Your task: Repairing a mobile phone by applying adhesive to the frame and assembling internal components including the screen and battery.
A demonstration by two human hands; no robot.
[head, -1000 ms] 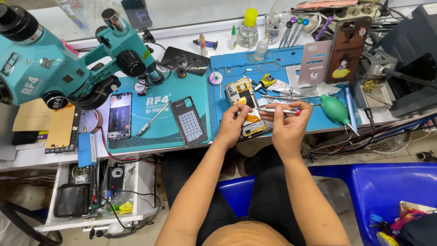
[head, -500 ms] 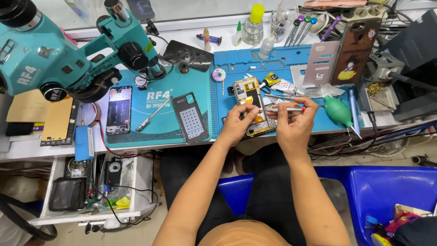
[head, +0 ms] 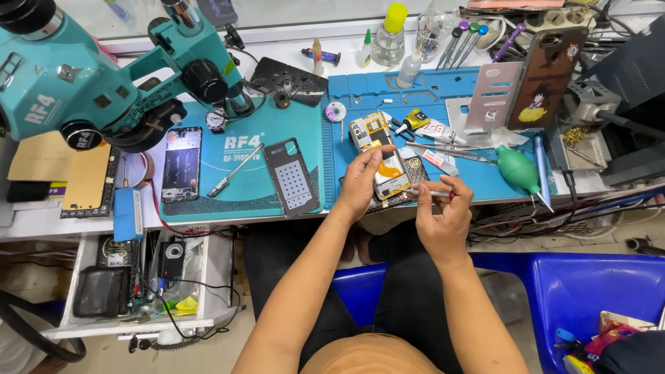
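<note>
Far left: teal microscope (head: 104,83) over the table (head: 41,225), then a dark phone screen (head: 181,165) and grey back cover (head: 294,178) on the teal mat (head: 242,201). Mid: opened phone (head: 379,154) lies on the blue mat (head: 485,183), near the front edge. Left hand (head: 360,181) pinches its lower end, thumb + fingers closed on it. Right hand (head: 443,215) grips a thin screwdriver (head: 431,193), tip twd phone. Best to keep the phone pinned flat, driver upright on the screw, light turns. Green blower (head: 518,168) at right.
</note>
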